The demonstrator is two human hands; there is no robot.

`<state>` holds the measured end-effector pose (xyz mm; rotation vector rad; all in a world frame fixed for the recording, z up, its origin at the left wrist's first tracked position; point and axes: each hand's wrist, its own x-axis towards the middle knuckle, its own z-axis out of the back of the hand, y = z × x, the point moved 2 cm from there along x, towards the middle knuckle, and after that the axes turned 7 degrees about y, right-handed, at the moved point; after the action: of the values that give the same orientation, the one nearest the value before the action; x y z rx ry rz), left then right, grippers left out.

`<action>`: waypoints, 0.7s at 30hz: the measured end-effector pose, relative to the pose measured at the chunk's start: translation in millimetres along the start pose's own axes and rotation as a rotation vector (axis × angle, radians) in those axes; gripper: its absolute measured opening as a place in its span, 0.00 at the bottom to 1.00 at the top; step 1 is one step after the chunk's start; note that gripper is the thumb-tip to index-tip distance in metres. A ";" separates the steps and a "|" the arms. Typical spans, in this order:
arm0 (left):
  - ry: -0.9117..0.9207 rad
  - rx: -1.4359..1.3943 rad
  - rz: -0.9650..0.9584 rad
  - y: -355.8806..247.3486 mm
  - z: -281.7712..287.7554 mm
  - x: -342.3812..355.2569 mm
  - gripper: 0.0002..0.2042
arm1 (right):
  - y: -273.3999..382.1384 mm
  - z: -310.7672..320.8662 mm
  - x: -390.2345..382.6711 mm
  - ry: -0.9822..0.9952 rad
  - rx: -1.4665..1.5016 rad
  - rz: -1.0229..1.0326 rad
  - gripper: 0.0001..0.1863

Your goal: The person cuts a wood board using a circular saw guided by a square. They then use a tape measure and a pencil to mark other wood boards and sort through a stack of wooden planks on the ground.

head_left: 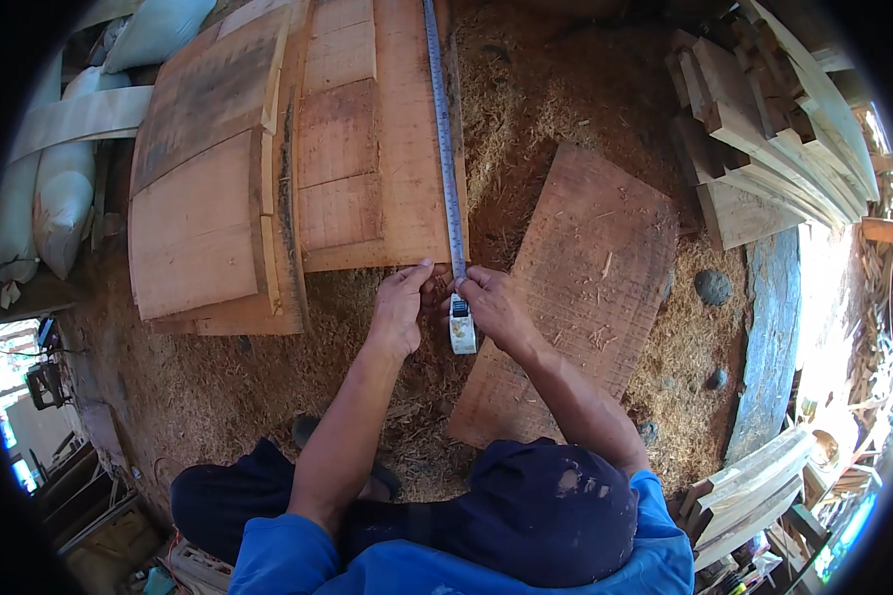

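I crouch over the sawdust-covered floor [218, 387] with both hands at the near end of a long reddish board [407, 129]. A steel tape measure blade [445, 139] runs away from me up the right edge of that board, and its case [462, 329] hangs just below the board's end, between my hands.

My right hand [494, 307] pinches the blade where it crosses the board's near edge; that grip is closed on the tape, I judge to keep it flat and taut so the reading does not slip. My left hand [399, 305] sits just beside it, fingertips pressed on the board's end right next to the blade. Whether that grip is clenched on the wood or merely resting there, I cannot tell, as the fingers curl out of sight. It seems placed to steady the end and mark the spot.

The board lies on a stack of similar wide planks [208, 178], which lifts it off the floor so the tape can lie straight. Another rough plank [575, 288] lies slantwise on the sawdust to my right, touching my right forearm's line of reach. Cut timber pieces [764, 129] are heaped at the far right, well apart, and pale sacks [60, 188] lie at the left.
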<state>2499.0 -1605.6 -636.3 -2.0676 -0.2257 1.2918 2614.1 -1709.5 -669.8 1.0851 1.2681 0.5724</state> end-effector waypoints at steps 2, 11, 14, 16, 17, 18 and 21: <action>-0.013 -0.008 0.009 -0.4 -8.5 0.6 0.12 | -2.7 5.4 0.7 -0.047 -0.039 -0.002 0.14; -0.023 0.130 -0.074 -9.0 4.7 -13.3 0.15 | 22.0 -18.8 0.0 0.068 0.231 -0.007 0.14; -0.015 0.626 -0.299 -15.3 -10.6 -24.9 0.19 | 56.6 -14.6 -18.1 -0.037 0.239 0.136 0.13; 0.157 0.594 -0.417 -56.8 2.2 -47.8 0.19 | 80.7 -28.3 -24.4 0.001 0.128 0.162 0.12; 0.151 0.786 -0.620 -74.7 14.5 -63.4 0.19 | 105.7 -47.8 -29.9 0.046 0.138 0.185 0.12; 0.148 0.988 -0.812 -89.2 22.8 -78.0 0.18 | 125.2 -67.6 -35.6 0.078 0.149 0.204 0.12; 0.138 0.919 -0.550 -120.5 57.7 -117.1 0.18 | 158.7 -111.9 -37.0 0.292 0.165 0.146 0.12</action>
<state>2416.5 -1544.2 -491.5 -1.1748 -0.0931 0.6986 2532.1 -1637.1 -505.1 1.2724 1.5173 0.7680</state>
